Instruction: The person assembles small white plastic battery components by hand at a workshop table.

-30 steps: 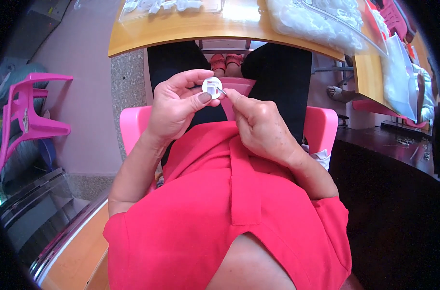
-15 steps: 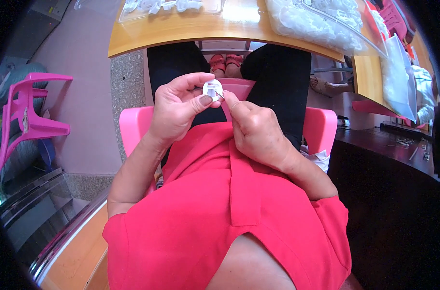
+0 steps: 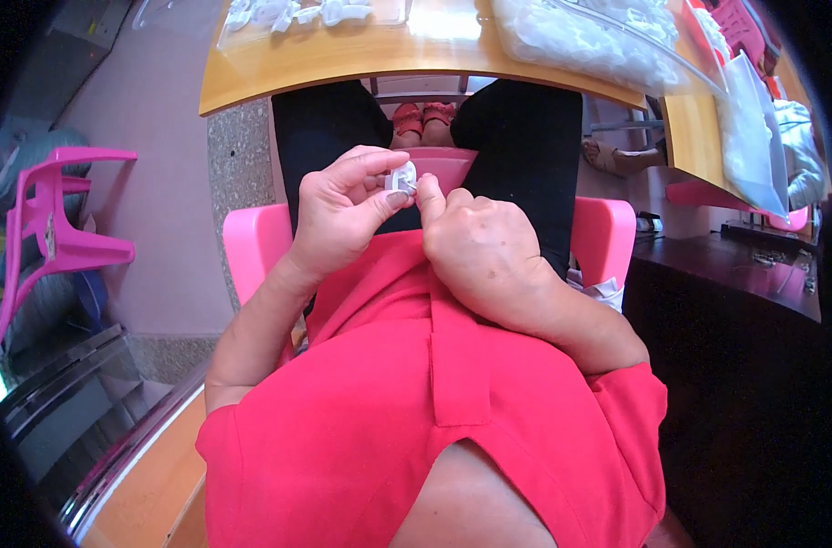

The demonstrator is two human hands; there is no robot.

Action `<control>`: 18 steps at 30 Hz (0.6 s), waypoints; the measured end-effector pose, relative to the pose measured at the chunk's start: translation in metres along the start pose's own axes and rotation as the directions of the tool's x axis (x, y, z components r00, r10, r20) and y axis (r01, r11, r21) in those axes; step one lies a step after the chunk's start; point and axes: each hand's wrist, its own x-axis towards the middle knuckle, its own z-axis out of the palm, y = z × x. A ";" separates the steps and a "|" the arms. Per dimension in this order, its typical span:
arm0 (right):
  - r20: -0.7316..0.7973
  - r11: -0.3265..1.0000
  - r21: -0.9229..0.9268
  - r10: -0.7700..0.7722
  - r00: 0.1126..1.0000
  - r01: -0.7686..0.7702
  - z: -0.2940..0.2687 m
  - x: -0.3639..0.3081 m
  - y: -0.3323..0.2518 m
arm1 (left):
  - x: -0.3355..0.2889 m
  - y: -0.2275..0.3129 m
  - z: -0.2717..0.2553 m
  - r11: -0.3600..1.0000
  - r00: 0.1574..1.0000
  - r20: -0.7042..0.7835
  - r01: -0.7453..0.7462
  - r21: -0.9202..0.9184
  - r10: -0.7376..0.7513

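Note:
A small white plastic piece (image 3: 401, 179), round-edged with a raised or hollow middle, is pinched between the thumb and fingers of my left hand (image 3: 343, 203) above my lap. It is tilted, so its round face shows only in part. My right hand (image 3: 484, 242) is closed, its index finger pointing at the right edge of the piece. A thin, greyish tip seems to lie between that finger and the piece; the rest of whatever my right hand holds is hidden by its fingers.
Ahead stands a wooden table (image 3: 361, 62) with a clear tray of white plastic parts (image 3: 293, 13) and a clear bin (image 3: 589, 46) heaped with more. A pink stool (image 3: 60, 219) is at the left, a dark bench (image 3: 708, 265) at the right. Another person's sleeve (image 3: 800, 151) shows far right.
The white piece has turned in my left fingers, from facing up to more edge-on. My right hand has rolled over and shifted slightly left, its index finger now straighter beside the piece.

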 end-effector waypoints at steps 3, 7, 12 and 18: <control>0.017 0.994 -0.108 -0.024 1.000 0.026 0.002 -0.001 -0.001 | -0.001 -0.003 0.003 0.998 1.000 -0.019 -0.014 0.059 0.015; 0.026 0.978 -0.201 -0.048 0.999 0.052 0.003 -0.002 -0.001 | 0.000 -0.005 0.005 0.997 0.999 -0.017 0.042 0.060 -0.042; 0.047 0.895 -0.423 -0.135 0.990 0.142 0.007 -0.004 -0.002 | 0.001 -0.006 0.007 0.990 0.991 -0.024 0.131 0.061 -0.130; 0.004 0.860 -0.463 -0.238 0.971 0.213 0.012 -0.006 0.008 | 0.006 -0.011 -0.002 0.961 0.963 0.026 0.269 -0.067 -0.268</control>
